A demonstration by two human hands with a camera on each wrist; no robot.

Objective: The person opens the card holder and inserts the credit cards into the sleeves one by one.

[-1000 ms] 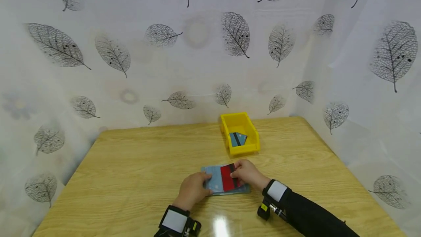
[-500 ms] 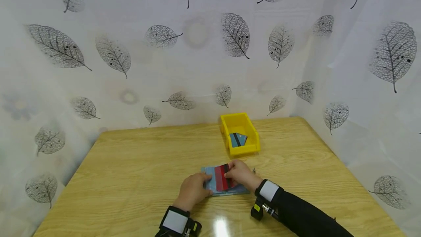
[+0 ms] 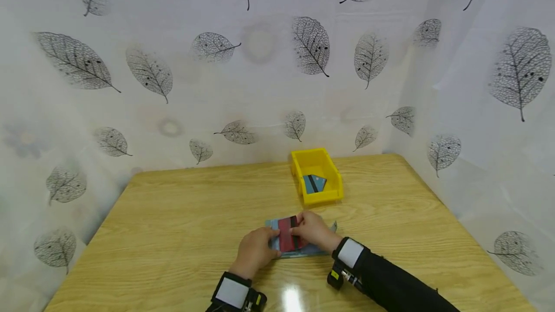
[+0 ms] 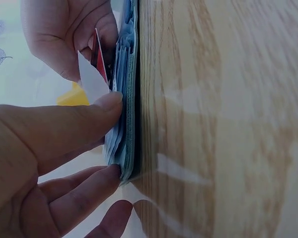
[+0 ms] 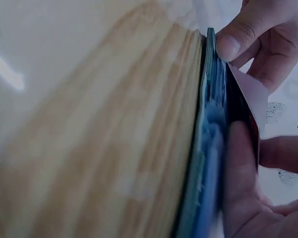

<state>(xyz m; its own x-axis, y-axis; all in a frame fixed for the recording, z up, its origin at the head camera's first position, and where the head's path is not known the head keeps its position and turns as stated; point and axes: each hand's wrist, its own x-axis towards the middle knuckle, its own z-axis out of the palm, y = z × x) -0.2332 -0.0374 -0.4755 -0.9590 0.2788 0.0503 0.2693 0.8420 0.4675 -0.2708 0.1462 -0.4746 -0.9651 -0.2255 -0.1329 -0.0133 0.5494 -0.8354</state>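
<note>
Biggest thing first: we've got a thin, slightly see-through leaf-print backdrop hanging behind a wood-grain table that's smooth enough to throw back a bright glare spot. Next down is the yellow bin at the far side, glossy, most likely moulded plastic.

Then the blue-green card holder, flat on the table near us. We'd call it light and floppy: soft cover, stitched-looking edge, a fan of thin sleeves that'll probably buckle if pushed. Best hold is the whole stack at its left edge, and that's what our left hand is doing, thumb on top, fingers at the cover's edge.

Our right hand pinches the red card over the holder. Stiff, light, probably a bit slick, so we'd take it by its right end. Its left part looks paler, maybe under a clear sleeve, can't be sure.

Smallest bit showing: a blue card in the bin, dark stripe across it, possibly overlapping another.
</note>
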